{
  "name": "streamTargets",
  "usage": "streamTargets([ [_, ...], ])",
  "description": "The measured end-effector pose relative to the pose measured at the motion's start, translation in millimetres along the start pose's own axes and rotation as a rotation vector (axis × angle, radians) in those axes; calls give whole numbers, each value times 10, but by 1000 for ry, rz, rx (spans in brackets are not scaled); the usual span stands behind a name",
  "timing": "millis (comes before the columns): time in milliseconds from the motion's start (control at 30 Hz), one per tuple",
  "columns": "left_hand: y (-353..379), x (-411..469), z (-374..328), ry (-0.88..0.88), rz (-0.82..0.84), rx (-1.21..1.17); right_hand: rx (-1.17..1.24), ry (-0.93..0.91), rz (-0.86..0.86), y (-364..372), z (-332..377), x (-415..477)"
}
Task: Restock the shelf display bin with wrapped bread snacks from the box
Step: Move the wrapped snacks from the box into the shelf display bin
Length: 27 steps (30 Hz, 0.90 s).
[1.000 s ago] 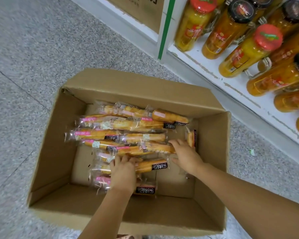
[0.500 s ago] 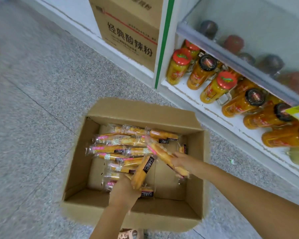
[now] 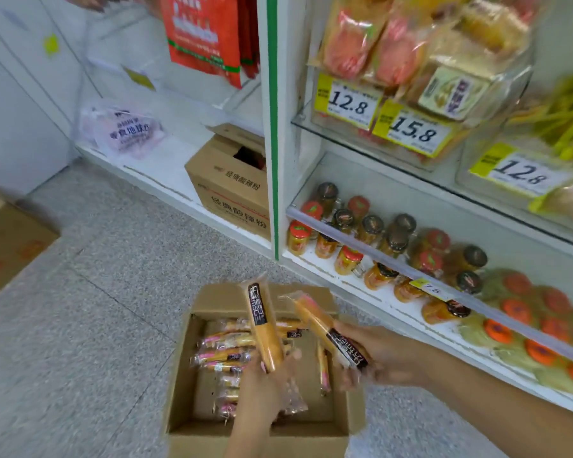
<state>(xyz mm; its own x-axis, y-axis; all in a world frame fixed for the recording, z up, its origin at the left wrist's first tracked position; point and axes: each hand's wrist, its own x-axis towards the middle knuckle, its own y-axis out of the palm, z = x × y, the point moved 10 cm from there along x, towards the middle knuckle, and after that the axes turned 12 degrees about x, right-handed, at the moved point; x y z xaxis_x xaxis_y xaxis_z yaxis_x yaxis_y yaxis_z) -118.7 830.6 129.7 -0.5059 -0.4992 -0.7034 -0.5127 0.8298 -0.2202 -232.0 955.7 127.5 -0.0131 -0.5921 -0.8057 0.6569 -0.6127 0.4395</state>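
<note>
An open cardboard box (image 3: 182, 375) sits on the floor with several wrapped bread snacks (image 3: 225, 352) lying inside. My left hand (image 3: 272, 381) grips one wrapped bread snack (image 3: 263, 328) upright above the box. My right hand (image 3: 387, 355) holds another wrapped bread snack (image 3: 325, 328), tilted up to the left, over the box's right side. Clear display bins (image 3: 407, 137) with packaged snacks and yellow price tags stand on the upper glass shelf at the right.
Jars with red and black lids (image 3: 371, 249) fill the bottom shelf at the right. A brown carton (image 3: 232, 193) stands on the low shelf left of the green-edged divider (image 3: 272, 127). Another carton (image 3: 7, 246) lies on the floor at far left.
Both hands have lifted a bread snack each up out of the box. The view has tilted up, showing the upper shelves and bins.
</note>
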Motion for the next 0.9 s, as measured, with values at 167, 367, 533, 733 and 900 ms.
streamTargets([
  [167, 104, -715, -781, 30, 28, -189, 20, -120, 32, 438, 301, -955],
  [367, 143, -1415, -1303, -1, 26, -291, -168, -262, -48, 831, 667, -1877],
  [533, -54, -1780, -1861, 127, -70, -136, -319, -460, -272, 923, 1178, -2584],
  [733, -413, -2115, -2690, 456, -153, 2, -314, -845, -730, 807, 1967, -3772],
  [900, -634, -2254, -3225, 630, -60, 67, -393, -1060, -940, 1008, 2333, -4542],
])
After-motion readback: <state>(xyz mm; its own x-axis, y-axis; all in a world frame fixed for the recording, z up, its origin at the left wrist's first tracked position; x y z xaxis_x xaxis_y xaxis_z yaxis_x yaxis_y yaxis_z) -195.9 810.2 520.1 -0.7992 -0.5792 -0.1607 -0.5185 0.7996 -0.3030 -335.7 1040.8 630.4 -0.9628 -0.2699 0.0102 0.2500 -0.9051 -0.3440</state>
